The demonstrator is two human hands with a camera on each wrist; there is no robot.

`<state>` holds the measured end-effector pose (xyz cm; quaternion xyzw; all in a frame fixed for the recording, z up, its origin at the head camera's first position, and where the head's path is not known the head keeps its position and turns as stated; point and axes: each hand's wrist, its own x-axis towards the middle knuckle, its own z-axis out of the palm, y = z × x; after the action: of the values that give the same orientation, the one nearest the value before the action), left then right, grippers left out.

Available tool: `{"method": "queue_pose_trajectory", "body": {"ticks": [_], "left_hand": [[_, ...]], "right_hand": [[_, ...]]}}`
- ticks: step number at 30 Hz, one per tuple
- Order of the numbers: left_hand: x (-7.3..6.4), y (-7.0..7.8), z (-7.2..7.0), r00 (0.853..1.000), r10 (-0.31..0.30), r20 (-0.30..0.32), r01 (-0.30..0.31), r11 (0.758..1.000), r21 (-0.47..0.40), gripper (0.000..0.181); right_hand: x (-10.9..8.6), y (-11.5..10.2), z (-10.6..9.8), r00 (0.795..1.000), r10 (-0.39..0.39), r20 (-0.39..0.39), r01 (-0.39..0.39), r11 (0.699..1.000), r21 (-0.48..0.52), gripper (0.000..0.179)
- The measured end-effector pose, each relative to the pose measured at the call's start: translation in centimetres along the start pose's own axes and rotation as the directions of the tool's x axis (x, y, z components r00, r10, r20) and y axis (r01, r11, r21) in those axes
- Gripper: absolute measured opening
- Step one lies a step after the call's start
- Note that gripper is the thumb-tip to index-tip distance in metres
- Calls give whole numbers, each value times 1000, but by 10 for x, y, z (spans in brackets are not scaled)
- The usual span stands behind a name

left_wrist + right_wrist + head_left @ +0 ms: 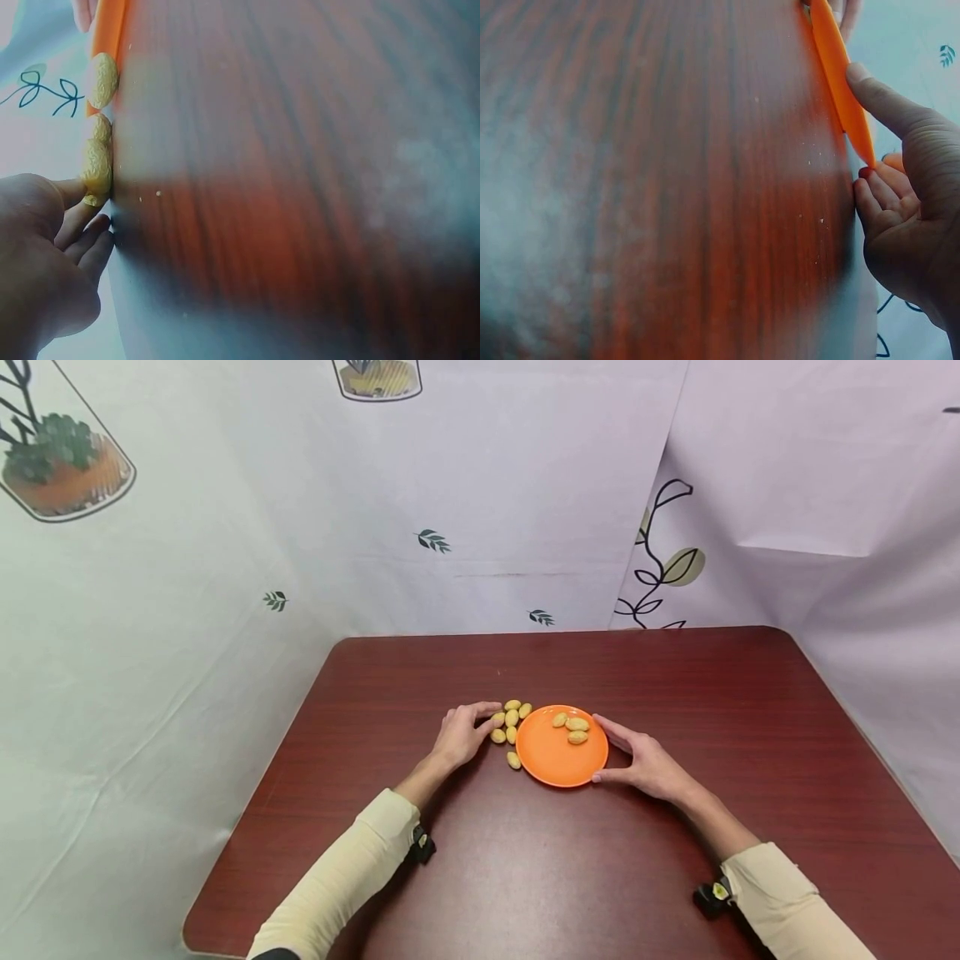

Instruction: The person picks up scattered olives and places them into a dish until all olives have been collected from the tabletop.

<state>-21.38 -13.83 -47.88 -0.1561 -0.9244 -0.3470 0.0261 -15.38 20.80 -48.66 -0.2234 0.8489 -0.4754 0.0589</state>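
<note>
An orange plate (pixel 551 764) lies on the table with three yellow oval pieces (pixel 577 725) on it; they look like peanuts in the shell. More of these peanuts (pixel 512 718) are clustered just left of the plate. My left hand (pixel 460 735) is at the cluster's left side, its thumb and index finger pinching a peanut (pixel 96 169) on the table. My right hand (pixel 648 766) holds the plate's right rim, thumb at the near side and fingers at the far side. In the right wrist view, the plate (pixel 841 82) appears edge-on between thumb and fingers.
The dark red-brown table (pixel 570 877) has rounded far corners. A single peanut (pixel 513 760) lies close to the plate's left rim, nearer to me. Pale printed cloth (pixel 495 585) hangs behind the table and along its sides.
</note>
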Motion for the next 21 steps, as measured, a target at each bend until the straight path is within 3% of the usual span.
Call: {"method": "queue_pose_trajectory", "body": {"ticks": [21], "left_hand": [[2, 2, -4, 997, 67, -31, -65, 997, 47, 30]], "right_hand": [[0, -2, 0, 1000, -2, -1, 2, 1000, 4, 102]]}}
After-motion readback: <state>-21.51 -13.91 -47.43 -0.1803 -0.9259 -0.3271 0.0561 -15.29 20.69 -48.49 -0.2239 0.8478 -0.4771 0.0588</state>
